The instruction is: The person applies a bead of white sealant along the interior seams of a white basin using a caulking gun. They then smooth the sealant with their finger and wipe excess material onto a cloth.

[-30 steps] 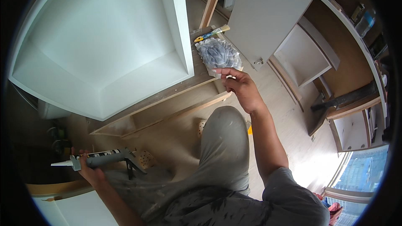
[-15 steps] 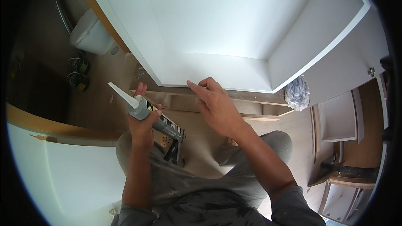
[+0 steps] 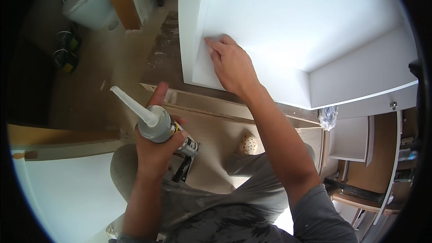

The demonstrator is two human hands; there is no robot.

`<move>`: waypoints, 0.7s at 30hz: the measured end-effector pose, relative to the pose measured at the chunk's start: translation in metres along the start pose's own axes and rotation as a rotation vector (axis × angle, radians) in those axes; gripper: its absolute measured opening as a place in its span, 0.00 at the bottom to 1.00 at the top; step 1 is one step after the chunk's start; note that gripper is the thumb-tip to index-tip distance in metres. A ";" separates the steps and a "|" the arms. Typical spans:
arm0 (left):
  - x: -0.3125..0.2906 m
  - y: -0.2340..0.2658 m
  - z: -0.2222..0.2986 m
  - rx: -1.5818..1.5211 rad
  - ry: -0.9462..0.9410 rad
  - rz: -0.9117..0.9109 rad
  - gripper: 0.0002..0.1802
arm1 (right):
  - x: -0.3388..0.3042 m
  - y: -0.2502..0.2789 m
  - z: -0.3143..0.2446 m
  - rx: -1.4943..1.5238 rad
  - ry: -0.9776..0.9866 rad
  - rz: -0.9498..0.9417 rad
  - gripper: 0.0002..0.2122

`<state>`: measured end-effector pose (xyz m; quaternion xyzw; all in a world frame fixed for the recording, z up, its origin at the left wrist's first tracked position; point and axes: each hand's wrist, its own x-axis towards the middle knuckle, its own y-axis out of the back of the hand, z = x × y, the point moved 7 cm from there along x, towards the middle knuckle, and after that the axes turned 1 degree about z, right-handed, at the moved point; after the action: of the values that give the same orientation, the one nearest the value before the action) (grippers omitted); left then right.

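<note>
My left hand (image 3: 155, 153) is wrapped round a caulking gun (image 3: 183, 167) loaded with a grey sealant tube (image 3: 157, 128). The tube's long white nozzle (image 3: 135, 104) points up and to the left. Inside a white open-fronted cabinet (image 3: 270, 22), my right hand (image 3: 231, 63) reaches to the lower left inner corner. Its index finger is stretched out with the tip at the seam, while the other fingers are partly bent; nothing shows in this hand. The cabinet stands on a brown wooden base (image 3: 164, 58).
A white toilet (image 3: 92, 4) and dark cans (image 3: 65, 58) stand at the far left. A white panel (image 3: 76, 193) lies at the lower left. Plastic-wrapped material (image 3: 327, 118) rests by the cabinet's right end. Further right are wooden cabinet parts (image 3: 378, 144). A spotted shoe (image 3: 248, 145) shows below.
My right hand has moved from the cabinet's front lower edge up into its left inner corner. The left hand keeps the caulking gun, now slightly lower. The view has shifted left.
</note>
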<state>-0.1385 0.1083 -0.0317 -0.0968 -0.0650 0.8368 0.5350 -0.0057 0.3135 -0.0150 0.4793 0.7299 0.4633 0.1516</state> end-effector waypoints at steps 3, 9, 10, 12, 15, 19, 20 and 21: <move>0.001 0.004 -0.004 -0.016 0.002 -0.006 0.51 | 0.006 -0.002 0.002 -0.042 0.014 -0.001 0.16; 0.001 0.003 -0.008 -0.027 -0.009 -0.027 0.51 | 0.006 -0.006 -0.004 -0.095 0.004 -0.057 0.16; 0.002 0.002 -0.007 -0.024 -0.016 -0.040 0.51 | 0.005 -0.008 -0.008 -0.124 0.012 -0.061 0.17; 0.004 -0.001 -0.007 -0.017 -0.014 -0.053 0.50 | 0.002 -0.011 -0.012 -0.157 0.018 -0.072 0.18; 0.006 -0.003 -0.007 -0.011 -0.007 -0.059 0.47 | -0.002 -0.016 -0.017 -0.175 0.020 -0.088 0.19; 0.008 -0.005 -0.008 -0.012 0.000 -0.075 0.41 | -0.013 -0.021 -0.028 -0.216 0.064 -0.075 0.21; 0.007 -0.007 -0.007 -0.022 -0.001 -0.086 0.40 | -0.017 -0.021 -0.030 -0.244 0.072 -0.077 0.22; 0.007 -0.007 -0.008 -0.013 0.014 -0.079 0.40 | -0.020 -0.020 -0.033 -0.224 0.079 -0.060 0.22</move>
<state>-0.1333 0.1175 -0.0386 -0.1034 -0.0704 0.8139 0.5674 -0.0289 0.2766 -0.0189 0.4185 0.6929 0.5558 0.1891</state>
